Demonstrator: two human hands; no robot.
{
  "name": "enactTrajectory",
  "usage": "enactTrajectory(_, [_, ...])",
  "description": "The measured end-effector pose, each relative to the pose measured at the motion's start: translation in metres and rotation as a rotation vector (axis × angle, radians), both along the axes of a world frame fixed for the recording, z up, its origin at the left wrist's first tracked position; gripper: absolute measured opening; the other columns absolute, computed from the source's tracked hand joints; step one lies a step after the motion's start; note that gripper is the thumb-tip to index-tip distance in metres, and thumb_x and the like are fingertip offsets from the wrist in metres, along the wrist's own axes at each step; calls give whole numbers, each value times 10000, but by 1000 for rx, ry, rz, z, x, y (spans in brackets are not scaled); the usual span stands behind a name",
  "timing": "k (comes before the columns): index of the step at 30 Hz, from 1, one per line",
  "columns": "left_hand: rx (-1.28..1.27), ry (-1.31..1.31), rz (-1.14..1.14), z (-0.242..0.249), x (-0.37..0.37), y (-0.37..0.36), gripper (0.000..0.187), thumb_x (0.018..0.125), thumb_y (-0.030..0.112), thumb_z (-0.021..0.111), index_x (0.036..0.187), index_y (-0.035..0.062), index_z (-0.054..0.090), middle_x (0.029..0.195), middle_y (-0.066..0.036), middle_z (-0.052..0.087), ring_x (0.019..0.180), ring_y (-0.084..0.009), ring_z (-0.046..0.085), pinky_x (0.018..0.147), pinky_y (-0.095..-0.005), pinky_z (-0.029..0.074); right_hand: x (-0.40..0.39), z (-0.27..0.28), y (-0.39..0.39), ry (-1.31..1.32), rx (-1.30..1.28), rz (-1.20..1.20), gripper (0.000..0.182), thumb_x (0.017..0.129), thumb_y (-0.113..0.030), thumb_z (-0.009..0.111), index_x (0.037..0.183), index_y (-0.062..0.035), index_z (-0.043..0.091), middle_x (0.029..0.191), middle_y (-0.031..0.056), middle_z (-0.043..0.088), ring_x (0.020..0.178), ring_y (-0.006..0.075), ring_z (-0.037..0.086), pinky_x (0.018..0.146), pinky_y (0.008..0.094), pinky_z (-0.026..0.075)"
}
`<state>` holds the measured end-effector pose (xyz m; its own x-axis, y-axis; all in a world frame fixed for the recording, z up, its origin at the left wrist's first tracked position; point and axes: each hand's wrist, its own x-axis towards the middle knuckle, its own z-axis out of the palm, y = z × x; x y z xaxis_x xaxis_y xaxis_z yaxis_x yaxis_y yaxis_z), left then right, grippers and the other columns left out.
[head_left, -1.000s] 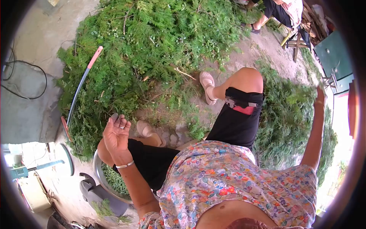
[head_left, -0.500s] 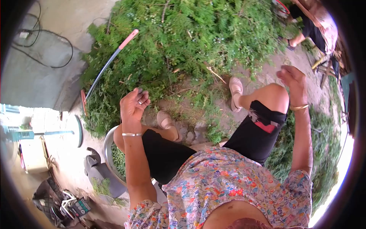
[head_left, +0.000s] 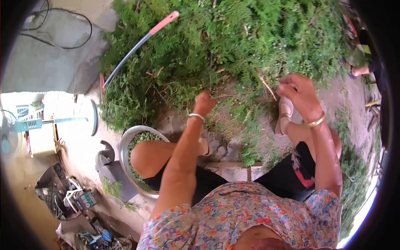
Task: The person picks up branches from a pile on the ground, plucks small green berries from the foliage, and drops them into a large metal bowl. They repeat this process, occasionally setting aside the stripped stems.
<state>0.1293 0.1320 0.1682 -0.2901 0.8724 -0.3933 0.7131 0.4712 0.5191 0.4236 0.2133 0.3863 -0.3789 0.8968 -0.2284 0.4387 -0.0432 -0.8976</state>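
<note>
My left hand [head_left: 205, 104], with a silver bangle at the wrist, reaches forward over the ground by the near edge of the cut evergreen branches [head_left: 233, 50]. Its fingers are curled closed, and anything inside them is hidden. My right hand [head_left: 299, 95], below a gold bangle [head_left: 316, 121], hangs above my right shoe [head_left: 284, 114]. Its fingers bend in toward the thumb; whatever they may hold cannot be made out. Beside my left knee stands a metal basin [head_left: 125, 143] with small green berries or cones [head_left: 143, 137] in it.
A curved grey saw-like tool with a pink handle [head_left: 164, 23] lies on the branches. Left are a fan [head_left: 25, 125], a grey cloth-like object [head_left: 112, 171] and a black bag [head_left: 52, 191]. Another person's foot [head_left: 359, 70] shows far right. More greenery [head_left: 354, 166] lies behind my right arm.
My left hand has moved right and slightly down, from beside the basin to between my knees. My right hand has shifted left and slightly down. The view has turned, bringing more of the basin into sight.
</note>
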Motion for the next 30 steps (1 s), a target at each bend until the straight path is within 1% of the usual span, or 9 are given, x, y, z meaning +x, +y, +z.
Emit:
enactTrajectory(4, [43, 0, 153, -81, 4, -29, 475, 578, 224, 741, 939, -52, 602, 938, -246, 626, 903, -368, 605, 778, -413, 497, -11, 3, -8, 43, -77, 8, 198, 789, -42, 602, 940, 85, 583, 768, 113, 641, 704, 138, 612, 622, 259, 480])
enactTrajectory(7, [284, 252, 277, -177, -34, -47, 329, 550, 185, 719, 738, -20, 543, 729, -247, 596, 740, -399, 593, 699, -440, 492, -20, 15, -15, -19, -109, -11, 208, 792, -19, 590, 971, 85, 567, 775, 118, 640, 717, 120, 608, 632, 238, 477])
enactTrajectory(10, [145, 144, 402, -131, -69, -33, 334, 547, 161, 717, 773, -24, 555, 717, -252, 589, 714, -395, 589, 672, -444, 477, -27, 30, -13, -54, -196, 48, 228, 794, -24, 594, 988, 87, 552, 793, 128, 638, 748, 115, 602, 662, 231, 473])
enactTrajectory(13, [425, 286, 633, -118, -103, -18, 354, 529, 148, 725, 780, -34, 554, 689, -242, 583, 655, -403, 566, 642, -458, 460, -30, 29, -14, -8, -206, 0, 234, 800, -28, 587, 996, 90, 543, 807, 129, 636, 758, 130, 604, 676, 240, 477])
enactTrajectory(16, [308, 142, 1017, -108, -135, 9, 382, 569, 128, 750, 876, -27, 585, 811, -219, 621, 779, -377, 593, 721, -411, 467, -32, 32, -13, 5, -191, 36, 237, 814, -29, 572, 1011, 96, 534, 816, 130, 636, 781, 154, 615, 698, 248, 479])
enactTrajectory(18, [579, -502, 1148, -84, -134, 34, 478, 631, 98, 760, 1057, -7, 570, 1084, -187, 588, 1030, -330, 542, 851, -423, 418, -34, 31, -11, 24, -197, 53, 236, 815, -25, 570, 1014, 98, 533, 823, 132, 637, 797, 160, 619, 705, 251, 479])
enactTrajectory(21, [436, -809, 1166, -49, -124, 56, 598, 685, 78, 751, 1224, 47, 495, 1290, -140, 462, 1211, -293, 406, 936, -487, 333, -36, 31, -11, 49, -206, 58, 238, 815, -21, 574, 1015, 101, 532, 836, 134, 637, 823, 169, 625, 716, 257, 479])
enactTrajectory(24, [341, -867, 1245, -73, -143, 59, 674, 681, 89, 758, 1280, 82, 451, 1334, -107, 426, 1219, -300, 392, 931, -541, 306, -37, 32, -11, 53, -220, 38, 238, 808, -14, 584, 1011, 101, 535, 841, 129, 636, 831, 171, 627, 715, 258, 480])
enactTrajectory(30, [348, -812, 1053, -44, -116, 24, 593, 730, 105, 712, 1279, 106, 487, 1278, -93, 497, 1191, -247, 406, 870, -465, 311, -40, 27, -15, 38, -140, 46, 224, 796, -17, 606, 993, 77, 555, 826, 109, 634, 800, 158, 629, 664, 247, 489])
